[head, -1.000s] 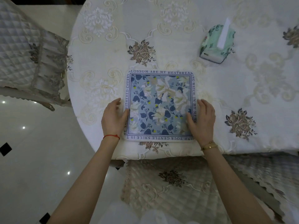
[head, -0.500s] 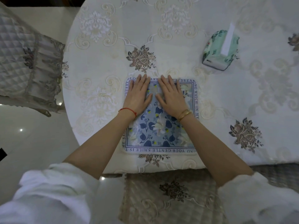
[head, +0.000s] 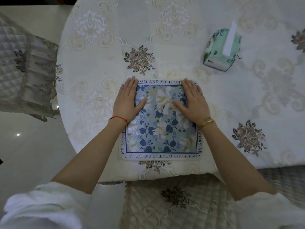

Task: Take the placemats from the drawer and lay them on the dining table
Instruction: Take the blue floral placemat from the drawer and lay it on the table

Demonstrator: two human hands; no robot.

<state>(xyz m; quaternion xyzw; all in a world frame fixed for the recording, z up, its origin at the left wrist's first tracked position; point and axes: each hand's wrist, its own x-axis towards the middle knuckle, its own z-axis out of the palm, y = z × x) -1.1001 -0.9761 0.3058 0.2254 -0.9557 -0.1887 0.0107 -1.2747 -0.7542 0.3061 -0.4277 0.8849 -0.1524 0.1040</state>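
Observation:
A square blue floral placemat (head: 160, 129) with a lettered border lies flat near the front edge of the round dining table (head: 189, 19), which wears a cream embroidered cloth. My left hand (head: 127, 100) rests flat, palm down, on the mat's far left corner, fingers straight. My right hand (head: 192, 100) lies flat on the far right corner in the same way. Neither hand grips anything. No drawer is in view.
A green tissue pack (head: 222, 49) stands on the table at the back right. A quilted chair (head: 26, 70) sits to the left of the table, another chair seat (head: 173, 204) right below the mat. Glossy white floor lies at the left.
My hands went from the mat's side edges to its far middle, then slid apart, outward to the two far corners. The mat stays flat in place.

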